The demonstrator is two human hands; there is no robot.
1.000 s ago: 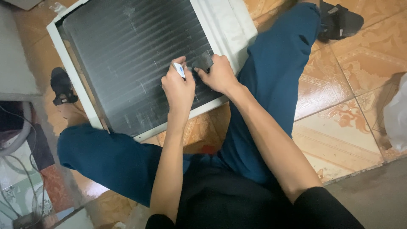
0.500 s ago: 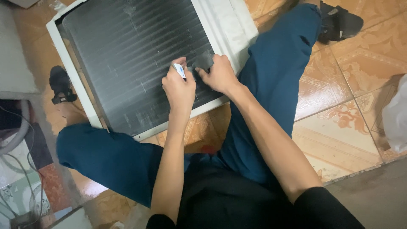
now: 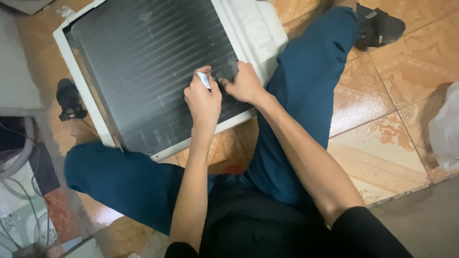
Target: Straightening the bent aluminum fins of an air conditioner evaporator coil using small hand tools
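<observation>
A white-framed air-conditioner unit with a dark finned coil (image 3: pixel 143 71) lies on the floor between my legs. My left hand (image 3: pixel 203 102) is closed around a small white-and-blue tube (image 3: pixel 203 80), its tip against the fins. Just to its right, my right hand (image 3: pixel 245 85) presses a small dark pad or piece (image 3: pixel 227 71) onto the coil near the lower right corner. The two hands nearly touch.
I sit on an orange patterned tile floor (image 3: pixel 382 124) in blue trousers, black sandals (image 3: pixel 377 26) on my feet. A white plastic bag (image 3: pixel 444 129) lies at the right edge. Cables and a hose (image 3: pixel 19 162) sit at the left.
</observation>
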